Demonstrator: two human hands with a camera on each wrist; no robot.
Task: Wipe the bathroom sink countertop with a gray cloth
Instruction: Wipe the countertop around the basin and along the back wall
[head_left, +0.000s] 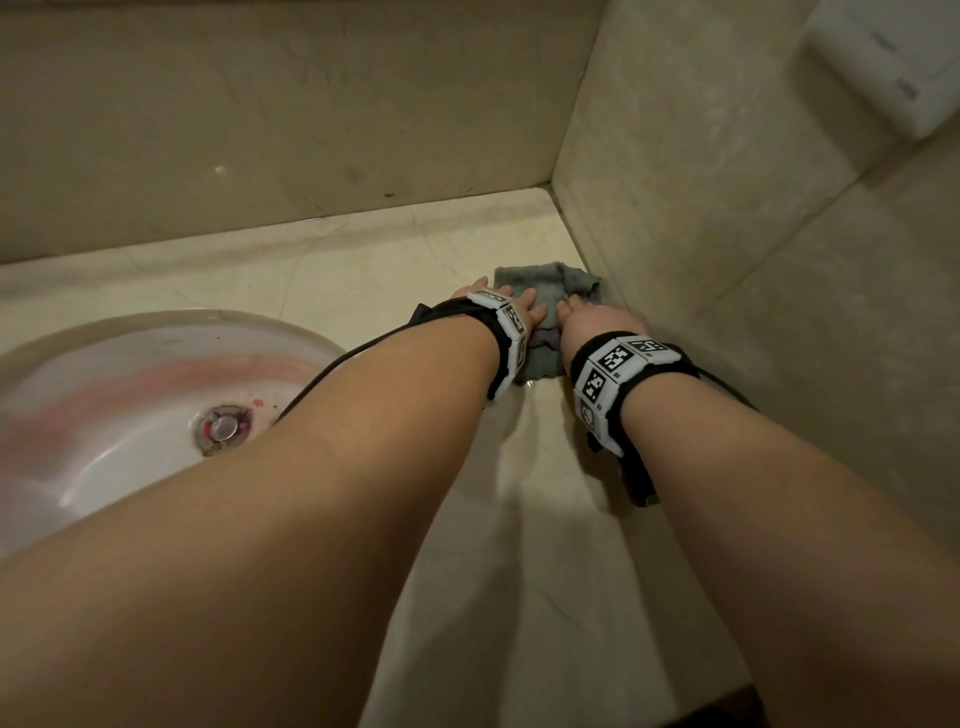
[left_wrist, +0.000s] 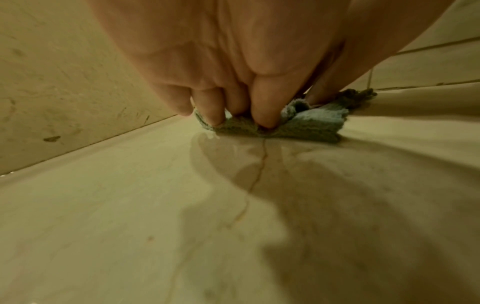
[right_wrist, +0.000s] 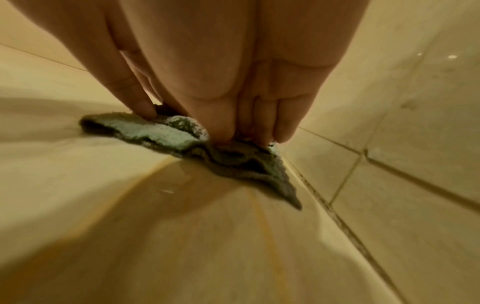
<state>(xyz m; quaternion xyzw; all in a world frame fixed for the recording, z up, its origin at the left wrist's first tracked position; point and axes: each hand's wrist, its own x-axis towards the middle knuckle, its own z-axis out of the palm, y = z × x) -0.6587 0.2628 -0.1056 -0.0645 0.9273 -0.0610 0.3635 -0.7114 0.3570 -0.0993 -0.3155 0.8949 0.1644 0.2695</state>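
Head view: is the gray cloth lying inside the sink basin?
No, the gray cloth lies on the countertop near the wall corner, to the right of the sink basin.

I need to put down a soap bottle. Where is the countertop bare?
Bare: the beige countertop strip between the white basin and back wall, and nearer the front edge. Crowded: the right corner, where both hands press the gray cloth.

The cloth (head_left: 545, 283) is grey knitted fabric, rough and matt. The bench (head_left: 363, 270) looks like polished cream stone, glossy, thinly veined. The sink (head_left: 104, 415) is glossy white ceramic with a metal drain (head_left: 223, 427).
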